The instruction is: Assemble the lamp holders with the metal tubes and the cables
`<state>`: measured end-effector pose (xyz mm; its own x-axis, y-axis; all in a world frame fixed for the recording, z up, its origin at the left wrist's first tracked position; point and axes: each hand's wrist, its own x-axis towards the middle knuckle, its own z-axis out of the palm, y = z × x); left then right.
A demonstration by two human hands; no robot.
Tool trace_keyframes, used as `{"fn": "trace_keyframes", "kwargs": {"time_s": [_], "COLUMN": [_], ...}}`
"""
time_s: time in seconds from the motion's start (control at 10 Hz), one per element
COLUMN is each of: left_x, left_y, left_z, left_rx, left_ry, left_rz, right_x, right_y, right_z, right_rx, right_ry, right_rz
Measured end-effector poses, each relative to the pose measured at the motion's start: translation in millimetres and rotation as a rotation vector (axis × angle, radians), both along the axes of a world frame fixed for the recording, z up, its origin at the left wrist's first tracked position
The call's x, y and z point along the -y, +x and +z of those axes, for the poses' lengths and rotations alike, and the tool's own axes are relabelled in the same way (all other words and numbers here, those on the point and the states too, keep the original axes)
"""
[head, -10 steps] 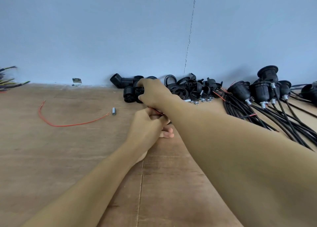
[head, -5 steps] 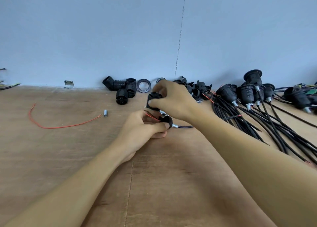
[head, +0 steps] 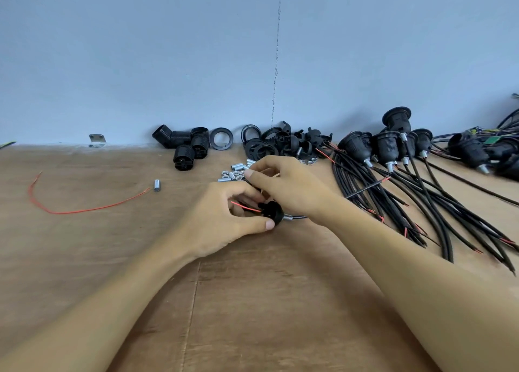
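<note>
My left hand (head: 222,220) grips a black lamp holder cap (head: 274,213) just above the cardboard-covered table (head: 252,301). A threaded metal tube (head: 288,218) sticks out of the cap's right side, and a black cable (head: 299,217) runs on from it under my right wrist. A red wire end (head: 245,206) pokes out of the cap to the left. My right hand (head: 283,187) hovers just above and behind the cap with curled fingers, pinching a thin black wire end (head: 254,185). Its palm side is hidden.
Loose metal tubes and nuts (head: 234,173) lie just behind my hands. Black holder bodies (head: 191,147) and a pile of rings and caps (head: 280,142) line the wall. Assembled holders with cables (head: 384,149) fan out at the right. A red wire (head: 84,210) and one tube (head: 157,185) lie left.
My right hand reached to the parts pile at the wall, came back with a black part, and now sits over the cap in my left hand. The view has shifted left.
</note>
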<state>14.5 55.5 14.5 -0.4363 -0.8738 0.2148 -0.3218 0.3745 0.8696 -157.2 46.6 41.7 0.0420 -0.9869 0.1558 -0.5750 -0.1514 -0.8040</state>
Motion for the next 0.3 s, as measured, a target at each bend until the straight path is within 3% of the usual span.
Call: {"fn": "trace_keyframes", "kwargs": {"time_s": [0.1,0.2,0.3], "left_x": [-5.7,-10.8,-9.6], "left_y": [-3.0,-3.9,-7.5], "left_z": [-1.8,-1.9,-0.9], "left_rx": [0.023,0.008,0.006], "left_ry": [-0.152,-0.473,-0.574], "left_rz": [0.022,0.111,0.165], "right_x": [-5.3,-9.2,-22.2], "right_y": [-0.4,0.2,-10.9], "right_z": [-2.9,3.1,51.7], "right_rx": [-0.035,-0.089,0.412], "right_ry": [-0.047,-0.125,-0.379], "right_rz": [0.017,-0.007,-0.051]}}
